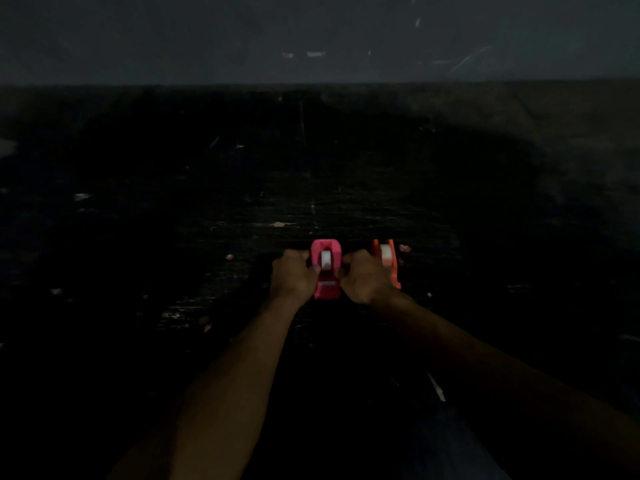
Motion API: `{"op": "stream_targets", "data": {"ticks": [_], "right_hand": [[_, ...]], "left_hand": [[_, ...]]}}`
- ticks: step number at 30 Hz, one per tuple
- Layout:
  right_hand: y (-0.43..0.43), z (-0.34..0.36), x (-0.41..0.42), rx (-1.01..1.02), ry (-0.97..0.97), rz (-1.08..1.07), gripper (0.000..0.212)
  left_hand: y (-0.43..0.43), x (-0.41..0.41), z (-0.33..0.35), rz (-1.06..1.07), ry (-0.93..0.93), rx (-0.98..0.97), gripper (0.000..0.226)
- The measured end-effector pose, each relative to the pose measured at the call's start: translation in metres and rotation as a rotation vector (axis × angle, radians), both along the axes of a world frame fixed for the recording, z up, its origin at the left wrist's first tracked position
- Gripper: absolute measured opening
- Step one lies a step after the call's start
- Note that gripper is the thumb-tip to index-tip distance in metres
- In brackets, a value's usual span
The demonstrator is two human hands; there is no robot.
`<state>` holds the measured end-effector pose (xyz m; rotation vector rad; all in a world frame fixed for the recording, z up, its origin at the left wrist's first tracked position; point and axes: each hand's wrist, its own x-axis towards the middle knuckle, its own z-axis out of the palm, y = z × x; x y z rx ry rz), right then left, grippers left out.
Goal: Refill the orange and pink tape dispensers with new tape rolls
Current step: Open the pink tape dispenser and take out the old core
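Observation:
The scene is very dark. A pink tape dispenser (326, 271) stands on the dark floor, with a white tape roll (326, 260) seated in its middle. My left hand (292, 276) grips its left side and my right hand (366, 278) grips its right side, fingers curled against the body. Just to the right, partly behind my right hand, stands an orange tape dispenser (390, 263) that also holds a pale tape roll (385, 254).
The dark, scuffed floor (242, 188) carries small light scraps, including bits at the left (229, 257) and beside the orange dispenser (404, 248). A grey wall (311, 36) rises at the back. A pale strip (437, 388) lies near my right forearm.

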<state>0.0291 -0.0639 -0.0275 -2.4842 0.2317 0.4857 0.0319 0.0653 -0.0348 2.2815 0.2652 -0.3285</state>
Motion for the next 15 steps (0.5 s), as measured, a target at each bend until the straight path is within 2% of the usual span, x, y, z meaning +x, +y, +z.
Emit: {"op": "stream_targets", "data": {"ticks": [6, 11, 15], "right_hand": [[-0.003, 0.014, -0.021, 0.065, -0.113, -0.014, 0.019], [-0.012, 0.052, -0.089, 0.157, -0.208, -0.018, 0.018], [-0.021, 0.075, -0.147, 0.143, -0.228, 0.011, 0.017]], "left_hand": [[0.001, -0.016, 0.015, 0.001, -0.034, -0.058, 0.033], [0.002, -0.078, 0.054, -0.008, -0.080, -0.120, 0.036], [0.000, -0.134, 0.075, -0.041, -0.061, -0.169, 0.041]]}}
